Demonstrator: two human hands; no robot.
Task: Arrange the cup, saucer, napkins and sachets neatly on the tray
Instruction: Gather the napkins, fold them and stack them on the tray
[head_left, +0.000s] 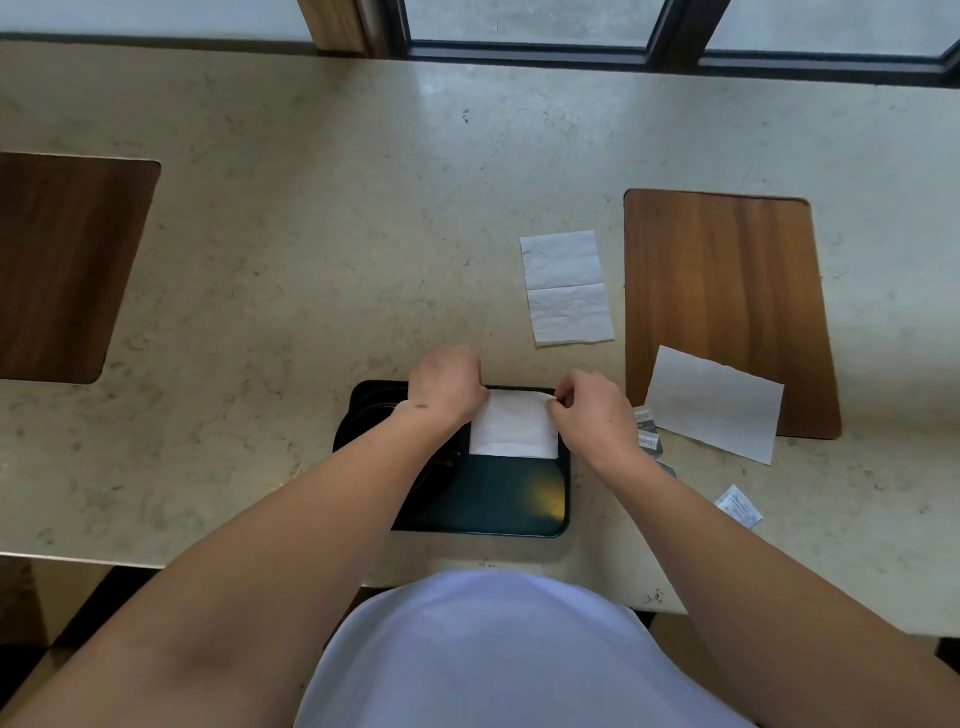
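A dark tray (493, 499) lies on the stone counter in front of me. A folded white napkin (514, 426) lies on its far right part. My left hand (447, 384) grips the napkin's far left corner, and my right hand (592, 410) pinches its far right corner. A second napkin (566, 288) lies unfolded on the counter beyond the tray. A third napkin (714, 405) rests half on a wooden board. Sachets (647, 431) lie just right of my right wrist, and a white sachet (738, 506) lies farther right. A dark round shape under my left forearm is mostly hidden.
A wooden board (727, 291) lies on the counter to the right, another wooden board (62, 265) at the left edge. A window frame (545, 52) runs along the back. The counter's front edge (156, 564) is near my body.
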